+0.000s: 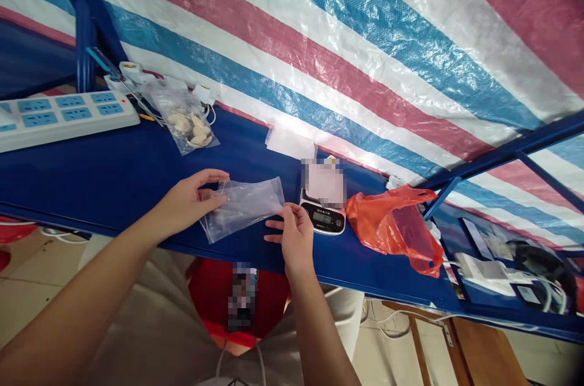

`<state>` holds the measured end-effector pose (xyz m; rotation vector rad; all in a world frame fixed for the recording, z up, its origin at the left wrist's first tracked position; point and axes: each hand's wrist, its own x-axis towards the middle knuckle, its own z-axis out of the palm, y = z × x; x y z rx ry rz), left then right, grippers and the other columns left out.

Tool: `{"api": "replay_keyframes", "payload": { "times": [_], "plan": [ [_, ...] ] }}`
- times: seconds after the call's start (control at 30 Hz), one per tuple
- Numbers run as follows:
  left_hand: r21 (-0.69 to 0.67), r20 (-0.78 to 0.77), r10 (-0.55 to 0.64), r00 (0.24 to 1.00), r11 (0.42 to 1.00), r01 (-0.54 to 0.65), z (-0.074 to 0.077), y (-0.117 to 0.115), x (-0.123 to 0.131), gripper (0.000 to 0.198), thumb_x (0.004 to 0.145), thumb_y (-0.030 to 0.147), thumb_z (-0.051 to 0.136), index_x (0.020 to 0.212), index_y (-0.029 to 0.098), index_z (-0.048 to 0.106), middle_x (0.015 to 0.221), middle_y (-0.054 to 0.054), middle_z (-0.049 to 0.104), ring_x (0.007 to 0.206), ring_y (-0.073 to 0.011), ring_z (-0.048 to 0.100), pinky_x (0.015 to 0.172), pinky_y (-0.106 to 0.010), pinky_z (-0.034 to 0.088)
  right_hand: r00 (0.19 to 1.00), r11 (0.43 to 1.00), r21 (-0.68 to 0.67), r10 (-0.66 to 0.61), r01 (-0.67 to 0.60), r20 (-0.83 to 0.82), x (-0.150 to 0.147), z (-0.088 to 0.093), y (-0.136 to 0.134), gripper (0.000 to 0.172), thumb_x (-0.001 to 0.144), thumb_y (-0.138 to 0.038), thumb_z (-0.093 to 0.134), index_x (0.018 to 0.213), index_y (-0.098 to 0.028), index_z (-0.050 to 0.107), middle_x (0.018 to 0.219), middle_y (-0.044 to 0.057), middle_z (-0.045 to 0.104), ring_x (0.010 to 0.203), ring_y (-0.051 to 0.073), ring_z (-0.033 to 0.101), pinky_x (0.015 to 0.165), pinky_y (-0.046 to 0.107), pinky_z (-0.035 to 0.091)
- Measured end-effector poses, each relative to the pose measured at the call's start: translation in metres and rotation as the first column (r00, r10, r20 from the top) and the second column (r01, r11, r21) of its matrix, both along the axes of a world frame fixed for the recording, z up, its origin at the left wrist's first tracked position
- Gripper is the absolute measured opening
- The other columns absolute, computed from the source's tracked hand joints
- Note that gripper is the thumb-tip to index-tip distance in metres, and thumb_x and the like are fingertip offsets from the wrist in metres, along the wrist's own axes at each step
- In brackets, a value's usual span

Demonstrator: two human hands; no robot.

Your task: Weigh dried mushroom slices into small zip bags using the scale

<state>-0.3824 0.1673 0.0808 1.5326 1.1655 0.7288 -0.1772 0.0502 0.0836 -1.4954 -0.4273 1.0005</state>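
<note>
A flat, creased clear plastic bag (241, 210) lies slanted over the blue bench (114, 173), its long side rising towards the right. The left hand (185, 203) grips its open-looking left end, while the right hand (294, 234) pinches the lower right corner between its fingertips.

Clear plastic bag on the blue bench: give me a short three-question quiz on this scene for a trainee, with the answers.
1. True or false: the person's left hand and right hand both touch the clear plastic bag.
2. Multiple choice: what lies just to the right of the black digital scale? A) a white power strip B) an orange-red plastic carrier bag C) a red plastic stool
3. Fill in the missing colour: the woven plastic tarpaulin behind the bench has blue, white and ___ stripes.

Key: 1 true; 2 B; 3 red.
</note>
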Motion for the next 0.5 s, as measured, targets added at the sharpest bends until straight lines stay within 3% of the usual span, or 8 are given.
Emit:
{"api": "replay_keyframes", "payload": {
  "times": [0.2, 0.33, 0.43, 0.5],
  "plan": [
    [-0.02, 0.048, -0.06, 0.997, 0.998, 0.061, 0.007, 0.018, -0.014, 0.071, 0.067, 0.05, 0.086, 0.129, 0.022, 0.067, 0.135, -0.009, 0.069, 0.084, -0.0172, 0.07, 0.071, -0.03, 0.059, 0.976, 0.99, -0.07, 0.129, -0.118, 0.177, -0.001, 0.001, 0.01, 0.024, 0.092, -0.034, 0.061, 0.113, -0.021, 0.062, 0.102, 0.004, 0.069, 0.075, 0.018, 0.076, 0.05, 0.028, 0.065],
    [0.014, 0.072, 0.108, 0.992, 0.994, -0.109, 0.018, 0.033, -0.017, 0.064, 0.072, 0.041, 0.081, 0.129, 0.017, 0.068, 0.119, -0.009, 0.074, 0.082, -0.0171, 0.07, 0.073, -0.03, 0.057, 0.955, 0.983, -0.111, 0.168, -0.145, 0.243, 0.001, 0.004, -0.001, 0.02, 0.091, -0.031, 0.06, 0.104, -0.019, 0.069, 0.092, 0.002, 0.069, 0.061, 0.013, 0.07, 0.045, 0.023, 0.06],
    [0.148, 0.067, 0.222, 0.973, 0.962, -0.23, 0.023, 0.054, 0.002, 0.05, 0.077, 0.033, 0.073, 0.124, 0.017, 0.068, 0.129, -0.009, 0.072, 0.082, -0.0163, 0.071, 0.078, -0.032, 0.058, 0.927, 0.977, -0.152, 0.195, -0.153, 0.32, 0.006, 0.004, -0.022, 0.023, 0.091, -0.033, 0.061, 0.105, -0.018, 0.071, 0.087, 0.002, 0.069, 0.056, 0.012, 0.066, 0.041, 0.021, 0.055],
    [0.204, -0.037, 0.231, 0.972, 0.954, -0.219, 0.024, 0.07, 0.024, 0.048, 0.074, 0.028, 0.073, 0.12, 0.017, 0.069, 0.127, -0.009, 0.073, 0.077, -0.0168, 0.071, 0.082, -0.036, 0.06, 0.899, 0.972, -0.174, 0.212, -0.155, 0.384, 0.012, 0.005, -0.036, 0.028, 0.094, -0.037, 0.059, 0.111, -0.018, 0.072, 0.09, 0.003, 0.07, 0.059, 0.013, 0.067, 0.041, 0.021, 0.055]
  ]
}}
